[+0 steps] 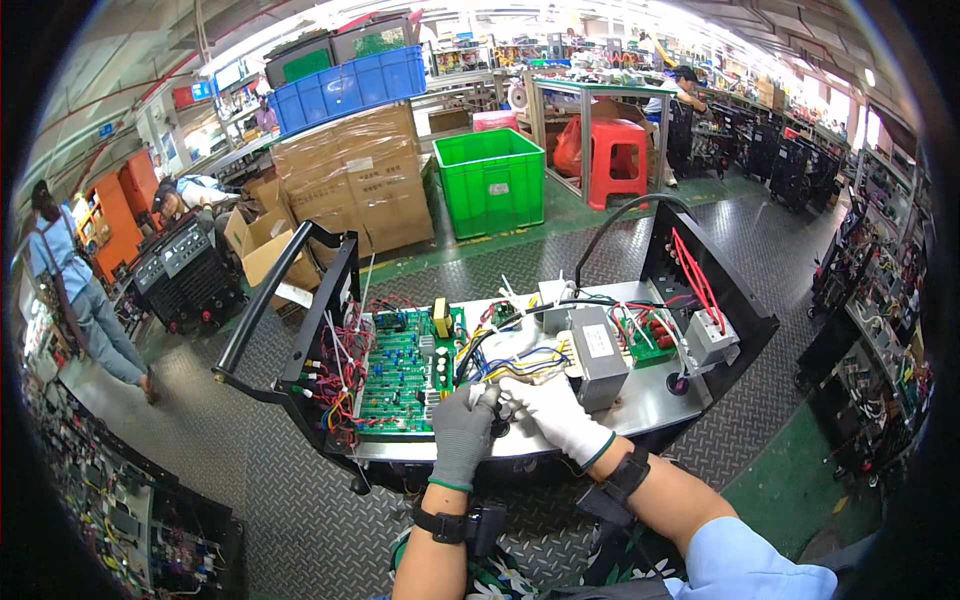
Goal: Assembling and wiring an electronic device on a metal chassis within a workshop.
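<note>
Both the grey-gloved left hand (465, 428) and the white-gloved right hand (556, 413) are resting close together above the base plate (648, 393), probably because the wire bundle (537, 361) is lying there between the green circuit board (398, 372) and the grey box-shaped component (598, 360). Their fingers are lying curled; whether they are grasping a wire, I cannot tell. The left forearm (432, 565) is pointing ahead, the right forearm (675, 500) slanting leftward.

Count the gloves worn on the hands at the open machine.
2: a gray glove on the left hand, near the green circuit board; a white glove on the right hand, near the gray block. Neither is hidden.
</note>
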`<state>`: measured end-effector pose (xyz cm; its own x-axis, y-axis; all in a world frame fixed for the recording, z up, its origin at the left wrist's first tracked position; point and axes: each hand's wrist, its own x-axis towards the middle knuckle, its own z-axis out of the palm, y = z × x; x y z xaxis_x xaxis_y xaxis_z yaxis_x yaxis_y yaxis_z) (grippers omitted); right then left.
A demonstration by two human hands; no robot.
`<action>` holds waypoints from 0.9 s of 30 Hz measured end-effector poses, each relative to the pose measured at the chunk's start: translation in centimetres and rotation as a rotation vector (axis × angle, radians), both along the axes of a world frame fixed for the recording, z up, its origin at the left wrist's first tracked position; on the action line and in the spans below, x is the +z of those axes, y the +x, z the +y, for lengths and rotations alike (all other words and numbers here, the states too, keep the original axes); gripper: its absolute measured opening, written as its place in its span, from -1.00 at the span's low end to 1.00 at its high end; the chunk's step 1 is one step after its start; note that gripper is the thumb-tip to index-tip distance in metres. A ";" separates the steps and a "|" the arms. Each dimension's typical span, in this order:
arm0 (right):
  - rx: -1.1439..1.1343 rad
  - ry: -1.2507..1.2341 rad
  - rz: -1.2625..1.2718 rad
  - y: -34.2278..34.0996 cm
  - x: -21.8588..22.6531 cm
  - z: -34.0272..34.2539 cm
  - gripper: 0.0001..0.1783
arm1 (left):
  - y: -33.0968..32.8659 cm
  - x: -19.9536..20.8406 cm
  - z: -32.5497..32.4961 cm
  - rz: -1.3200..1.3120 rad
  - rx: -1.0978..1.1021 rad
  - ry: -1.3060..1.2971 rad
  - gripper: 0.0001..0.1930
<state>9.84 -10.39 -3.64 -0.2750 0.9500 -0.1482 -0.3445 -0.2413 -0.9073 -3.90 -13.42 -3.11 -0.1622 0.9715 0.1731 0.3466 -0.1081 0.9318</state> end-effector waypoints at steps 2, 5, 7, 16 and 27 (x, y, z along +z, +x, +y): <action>-0.142 0.125 0.021 -0.7 0.6 -0.3 -0.85 | 0.2 -0.1 0.1 0.145 0.108 0.088 -0.74; -0.105 0.282 -0.020 -1.3 1.1 -1.4 -0.88 | 0.4 -0.8 0.6 0.477 0.241 0.098 -0.74; -0.099 0.477 -0.104 -1.4 1.1 -2.9 -0.85 | 0.6 -1.4 1.0 0.542 0.229 0.114 -0.76; -0.028 0.594 -0.385 2.3 1.4 -6.6 -0.75 | -0.2 1.0 -0.6 0.418 0.103 0.148 -0.82; -0.083 0.792 -1.422 -1.4 -1.4 0.1 -0.71 | -0.3 2.2 -0.6 0.042 -0.100 0.097 -0.68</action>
